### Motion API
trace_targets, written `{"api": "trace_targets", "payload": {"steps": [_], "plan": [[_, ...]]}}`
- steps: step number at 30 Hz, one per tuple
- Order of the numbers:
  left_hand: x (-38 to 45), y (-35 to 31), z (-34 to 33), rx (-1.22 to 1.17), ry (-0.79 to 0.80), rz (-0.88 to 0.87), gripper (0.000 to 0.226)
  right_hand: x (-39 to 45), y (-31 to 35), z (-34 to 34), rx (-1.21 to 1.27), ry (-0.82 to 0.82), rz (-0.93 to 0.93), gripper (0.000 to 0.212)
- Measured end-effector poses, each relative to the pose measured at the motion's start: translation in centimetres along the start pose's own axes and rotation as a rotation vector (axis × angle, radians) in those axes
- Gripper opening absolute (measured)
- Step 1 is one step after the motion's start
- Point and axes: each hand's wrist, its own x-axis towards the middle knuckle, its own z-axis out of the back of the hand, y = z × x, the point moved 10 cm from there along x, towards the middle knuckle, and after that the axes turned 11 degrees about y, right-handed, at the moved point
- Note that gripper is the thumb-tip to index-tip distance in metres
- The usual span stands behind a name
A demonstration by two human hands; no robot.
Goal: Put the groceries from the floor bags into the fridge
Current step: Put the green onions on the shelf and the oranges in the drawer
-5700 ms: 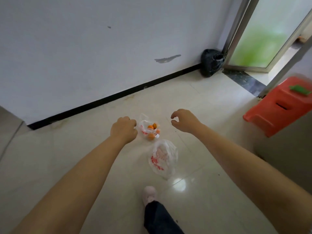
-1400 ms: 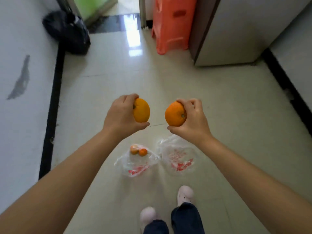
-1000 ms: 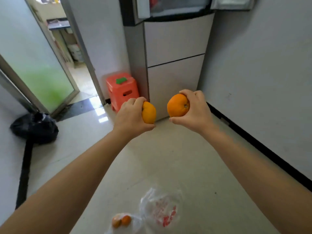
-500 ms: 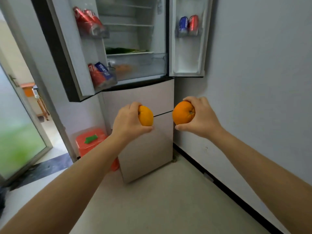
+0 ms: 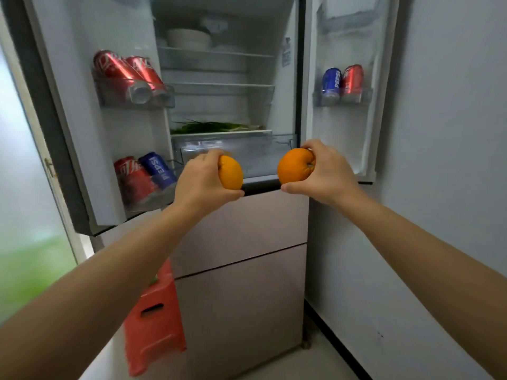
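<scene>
My left hand [image 5: 201, 182] gripped one orange [image 5: 231, 172] and my right hand [image 5: 327, 174] another orange [image 5: 295, 165] before the open fridge [image 5: 225, 105], level with its drawer's front edge, neither yet inside, so nothing looked stored

This is a home, in a narrow kitchen corner or passage. A household fridge [image 5: 238, 220] stands against a plain pale wall [image 5: 439, 133] with both upper doors swung open and two drawer fronts below. Drink cans [image 5: 129, 75] lie in the left door's racks, two more cans [image 5: 343, 80] stand upright in the right door's rack, and a bowl [image 5: 189, 38] and green vegetables [image 5: 214, 127] sit on the inner shelves. A red plastic stool [image 5: 153, 319] stands beside the fridge on a glossy tiled floor [image 5: 310, 363], next to a frosted glass door [image 5: 24, 201].
</scene>
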Motion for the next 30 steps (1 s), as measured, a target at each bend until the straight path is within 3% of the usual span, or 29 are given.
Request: {"api": "trace_targets", "payload": {"steps": [8, 16, 24, 30], "plan": [[16.8, 5.5, 1.4, -0.111, -0.096, 0.077, 0.072, 18.1, -1.7, -1.3, -0.01, -0.02, 0.089, 0.073], [30.9, 9.7, -3.2, -0.03, -0.028, 0.167, 0.064, 34.3, -5.6, -5.6, -0.022, 0.085, 0.12, 0.071], [46.3, 13.2, -9.6, 0.175, 0.185, 0.284, 0.05, 50.6, -10.4, -12.0, -0.334, 0.352, 0.122, 0.066], [54.8, 16.7, -16.5, 0.365, 0.452, 0.297, 0.061, 59.5, -13.9, -19.8, -0.519, 0.612, 0.157, 0.069]]}}
